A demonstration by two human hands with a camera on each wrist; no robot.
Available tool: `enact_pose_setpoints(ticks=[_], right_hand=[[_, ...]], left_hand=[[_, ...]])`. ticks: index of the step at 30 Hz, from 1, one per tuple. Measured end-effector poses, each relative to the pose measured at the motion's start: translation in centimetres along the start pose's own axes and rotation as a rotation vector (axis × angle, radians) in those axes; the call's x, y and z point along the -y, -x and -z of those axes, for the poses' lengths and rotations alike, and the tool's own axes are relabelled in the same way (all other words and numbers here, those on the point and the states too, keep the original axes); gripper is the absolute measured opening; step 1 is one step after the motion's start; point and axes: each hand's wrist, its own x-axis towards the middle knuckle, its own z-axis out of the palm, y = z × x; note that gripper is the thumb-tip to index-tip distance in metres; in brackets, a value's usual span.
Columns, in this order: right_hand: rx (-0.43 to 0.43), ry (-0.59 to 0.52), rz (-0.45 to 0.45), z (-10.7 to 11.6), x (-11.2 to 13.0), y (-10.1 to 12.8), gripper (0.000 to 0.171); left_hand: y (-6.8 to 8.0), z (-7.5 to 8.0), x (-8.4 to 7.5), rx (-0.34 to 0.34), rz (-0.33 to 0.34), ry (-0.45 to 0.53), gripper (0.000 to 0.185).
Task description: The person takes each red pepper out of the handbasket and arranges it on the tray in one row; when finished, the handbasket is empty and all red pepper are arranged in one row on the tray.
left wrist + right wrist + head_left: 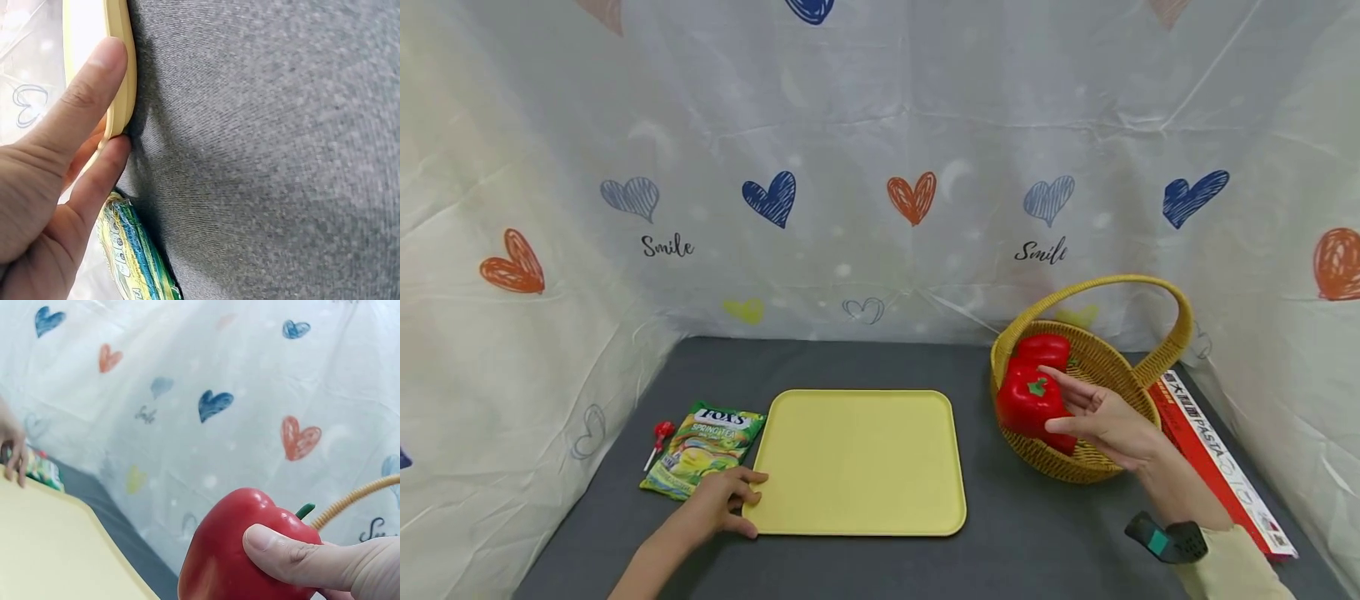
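My right hand grips a red bell pepper with a green stem at the near left part of a yellow woven basket. In the right wrist view the thumb lies across the side of this bell pepper; the other fingers are mostly hidden. Behind it in the basket is another red bell pepper, partly covered. My left hand pinches the near left edge of a flat yellow tray. In the left wrist view its thumb is over the tray rim, with fingers at the outer side.
A green candy bag lies left of the tray, beside a red lollipop. A long red pasta box lies right of the basket, partly behind my right arm. The basket's tall handle arches above it. A heart-printed curtain surrounds the grey table.
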Motion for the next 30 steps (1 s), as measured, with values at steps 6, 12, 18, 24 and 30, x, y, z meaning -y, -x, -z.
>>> enact_pose_setpoints(ticks=[6, 12, 18, 24, 30], right_hand=[[0.057, -0.055, 0.024, -2.0, -1.8, -2.7, 0.064], [0.046, -0.080, 0.036, -3.7, -3.3, -5.0, 0.067], [0.011, -0.103, 0.001, -4.7, -4.3, -8.2, 0.073], [-0.004, -0.092, -0.027, -5.2, -7.1, -12.0, 0.073], [-0.008, -0.064, -0.049, -6.1, -9.2, -15.2, 0.073]], left_hand=[[-0.1, 0.2, -0.3, 0.011, 0.046, 0.044, 0.041], [-0.4, 0.4, -0.7, 0.013, 0.032, 0.005, 0.040], [-0.5, 0.5, -0.6, 0.001, 0.036, -0.047, 0.039], [-0.3, 0.4, -0.5, -0.006, 0.034, -0.020, 0.046], [-0.4, -0.1, -0.4, -0.025, 0.024, -0.059, 0.047]])
